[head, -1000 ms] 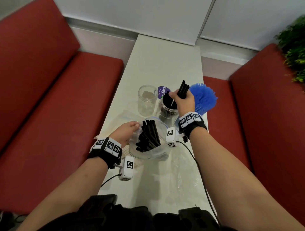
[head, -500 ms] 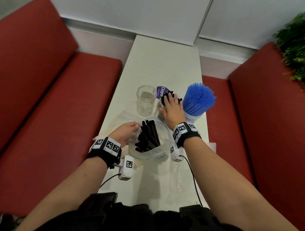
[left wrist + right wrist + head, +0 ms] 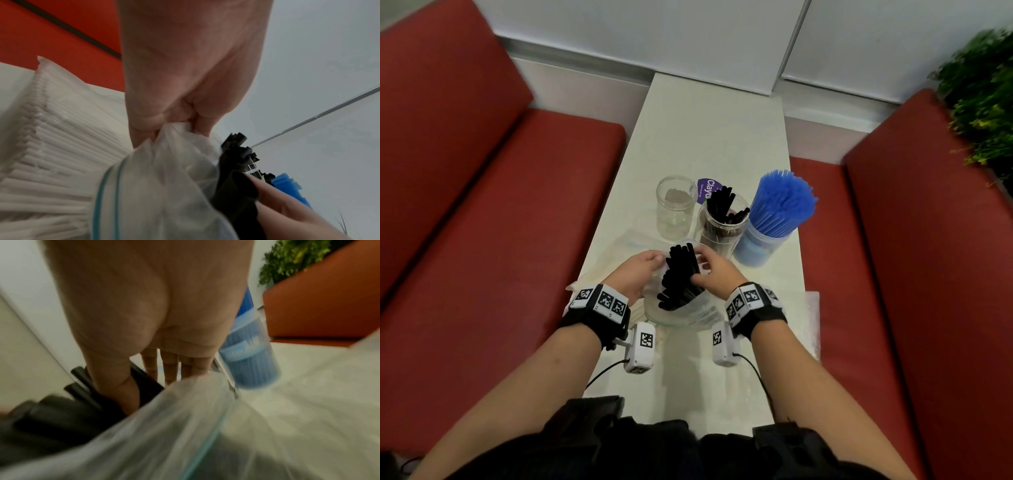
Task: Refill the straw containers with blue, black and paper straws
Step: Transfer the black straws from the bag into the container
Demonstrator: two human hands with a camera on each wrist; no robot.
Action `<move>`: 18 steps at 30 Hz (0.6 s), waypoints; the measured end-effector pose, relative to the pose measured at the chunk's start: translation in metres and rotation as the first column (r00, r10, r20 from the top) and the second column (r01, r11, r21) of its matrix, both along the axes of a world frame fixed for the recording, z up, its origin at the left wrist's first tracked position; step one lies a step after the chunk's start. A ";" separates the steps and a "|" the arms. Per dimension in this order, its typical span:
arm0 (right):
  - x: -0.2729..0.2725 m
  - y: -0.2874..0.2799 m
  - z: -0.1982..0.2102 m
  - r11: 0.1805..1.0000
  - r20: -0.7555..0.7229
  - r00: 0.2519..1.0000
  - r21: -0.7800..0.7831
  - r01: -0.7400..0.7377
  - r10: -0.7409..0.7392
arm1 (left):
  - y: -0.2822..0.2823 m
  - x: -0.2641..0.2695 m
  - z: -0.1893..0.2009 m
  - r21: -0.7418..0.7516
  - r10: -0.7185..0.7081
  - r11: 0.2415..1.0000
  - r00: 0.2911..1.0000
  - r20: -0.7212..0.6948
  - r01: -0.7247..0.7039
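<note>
Two hands at clear bag (image 3: 681,311), left hand (image 3: 635,274) pinching its rim, right hand (image 3: 714,270) fingers grasping black straws (image 3: 679,277) (bunched).

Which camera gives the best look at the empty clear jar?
The head view: the empty clear jar stands in full on the table, left of the black straws' jar. Neither wrist view shows it.

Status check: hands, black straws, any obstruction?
Left hand pinches bag open. Right hand grasping black straws inside. Middle jar part full. Nothing blocking.
</note>
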State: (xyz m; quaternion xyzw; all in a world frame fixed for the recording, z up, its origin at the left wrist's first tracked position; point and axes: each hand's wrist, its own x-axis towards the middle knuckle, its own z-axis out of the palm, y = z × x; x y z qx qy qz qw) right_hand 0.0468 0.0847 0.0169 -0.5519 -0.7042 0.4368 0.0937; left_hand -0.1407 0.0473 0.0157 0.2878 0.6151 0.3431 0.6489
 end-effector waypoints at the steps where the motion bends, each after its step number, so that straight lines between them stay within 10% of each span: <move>1: -0.002 -0.007 -0.005 1.000 -0.028 1.000 0.009 0.014 -0.013 | -0.001 0.002 0.001 0.009 -0.021 1.000 1.000 -0.007 0.021; 18: -0.009 -0.021 -0.005 0.873 -0.495 0.781 0.086 0.480 -0.381 | -0.005 0.004 0.003 0.030 -0.026 0.999 0.999 -0.038 0.027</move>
